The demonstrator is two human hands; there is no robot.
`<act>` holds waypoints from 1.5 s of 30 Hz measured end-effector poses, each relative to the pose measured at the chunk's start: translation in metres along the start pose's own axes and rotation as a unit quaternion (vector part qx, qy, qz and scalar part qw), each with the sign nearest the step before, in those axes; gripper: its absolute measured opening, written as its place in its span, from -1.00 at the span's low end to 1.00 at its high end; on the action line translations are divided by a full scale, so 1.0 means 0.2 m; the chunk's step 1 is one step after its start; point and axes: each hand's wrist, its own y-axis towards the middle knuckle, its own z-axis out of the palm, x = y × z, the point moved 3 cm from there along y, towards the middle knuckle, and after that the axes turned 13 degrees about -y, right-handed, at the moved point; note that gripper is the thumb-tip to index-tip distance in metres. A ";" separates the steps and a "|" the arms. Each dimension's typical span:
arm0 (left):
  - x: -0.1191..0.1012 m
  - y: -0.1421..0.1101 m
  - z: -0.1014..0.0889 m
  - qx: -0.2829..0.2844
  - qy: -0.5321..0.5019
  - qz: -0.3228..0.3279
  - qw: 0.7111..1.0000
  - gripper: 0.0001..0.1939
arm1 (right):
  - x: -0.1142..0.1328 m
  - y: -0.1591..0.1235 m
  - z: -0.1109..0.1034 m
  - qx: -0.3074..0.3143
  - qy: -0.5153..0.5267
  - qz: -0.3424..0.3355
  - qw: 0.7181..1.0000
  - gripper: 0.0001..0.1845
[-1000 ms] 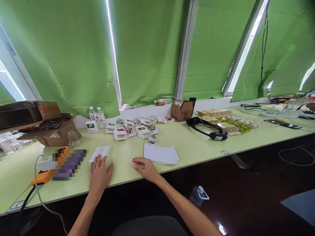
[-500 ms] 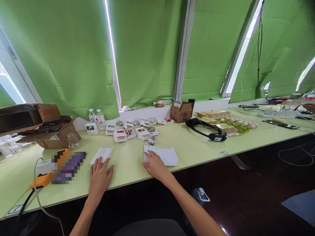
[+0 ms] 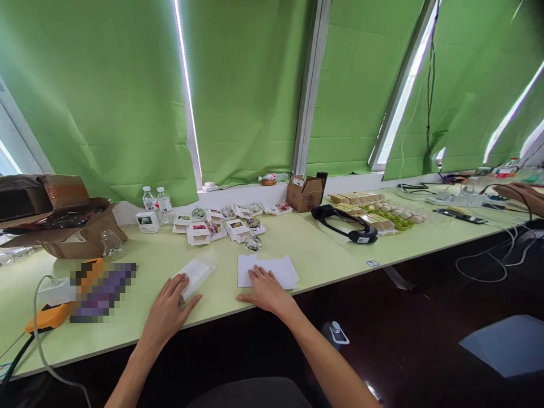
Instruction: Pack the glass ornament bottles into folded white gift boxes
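My left hand (image 3: 170,305) rests its fingers on the near left side of a small white printed box (image 3: 199,275), with the thumb stretched away from it. The box lies at a slant on the table and its right end looks blurred. My right hand (image 3: 267,292) lies flat on a blank white sheet or unfolded carton (image 3: 284,271), covering its lower middle. Beyond the sheet sits a round clear ornament (image 3: 253,243). Further back are several opened white picture boxes (image 3: 199,231) with glittery ornaments beside them.
To the left stand brown cartons (image 3: 83,235) and a pixelated purple item (image 3: 104,294) near an orange device (image 3: 49,317). A black headset (image 3: 344,224), a cardboard box (image 3: 305,192) and egg trays (image 3: 382,212) occupy the right. Two bottles (image 3: 164,202) stand at the back; the table's front edge is close.
The white box under my left hand has turned and shifted right, towards the sheet. My right hand remains flat on the sheet. The whole view has swung slightly right.
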 end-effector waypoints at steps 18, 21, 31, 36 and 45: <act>-0.18 -0.03 -0.09 0.122 -0.015 0.105 0.987 -0.45 | 0.03 -0.07 -0.08 0.014 -0.026 -0.044 0.999 -0.09; -0.22 -0.03 -0.09 0.160 0.016 0.077 0.984 -0.48 | 0.05 -0.08 -0.09 0.013 -0.037 -0.050 0.998 -0.14; -0.21 -0.01 -0.23 0.055 -0.015 -0.047 0.997 -0.55 | 0.13 -0.11 -0.16 0.026 -0.110 -0.080 0.990 -0.54; -0.02 0.01 -0.25 -0.016 -0.102 -0.219 0.970 -0.47 | 0.15 -0.13 -0.18 0.023 -0.102 -0.093 0.990 -0.63; 0.06 -0.01 -0.20 0.010 -0.013 -0.264 0.965 -0.33 | 0.14 -0.12 -0.17 0.006 -0.074 -0.105 0.992 -0.65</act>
